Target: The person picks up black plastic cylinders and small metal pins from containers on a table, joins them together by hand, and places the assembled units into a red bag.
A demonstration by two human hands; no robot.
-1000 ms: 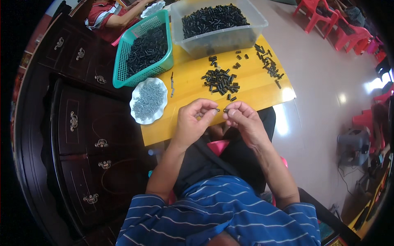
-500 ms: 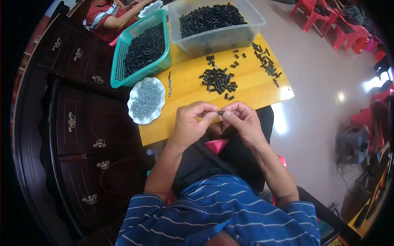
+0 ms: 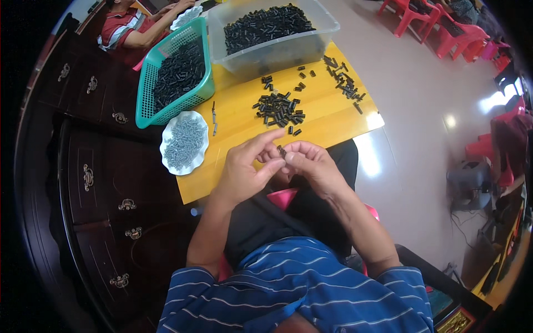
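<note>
My right hand [image 3: 317,169] pinches a small dark cylindrical piece [image 3: 282,151] between thumb and fingers, just off the near table edge. Beside it, my left hand [image 3: 244,167] has its index finger lifted and its thumb spread apart from it; its other fingers are curled close to the piece, and whether they touch it I cannot tell. Beyond both hands, a heap of short black cylinders [image 3: 279,109] lies on the yellow table [image 3: 233,130]. Left of the heap rests a thin knife-like tool [image 3: 214,119].
A white scalloped dish [image 3: 166,145] holds small clear grey pieces. Behind it stand a green basket [image 3: 145,91] and a translucent bin [image 3: 266,65], both with black pieces. Longer dark parts [image 3: 347,83] lie at right. A dark cabinet [image 3: 100,144] borders the left; another person [image 3: 130,25] sits far left.
My left index finger has lifted off the small piece and the left hand has opened. The piece has tilted more upright in my right hand. The whole view has shifted slightly.
</note>
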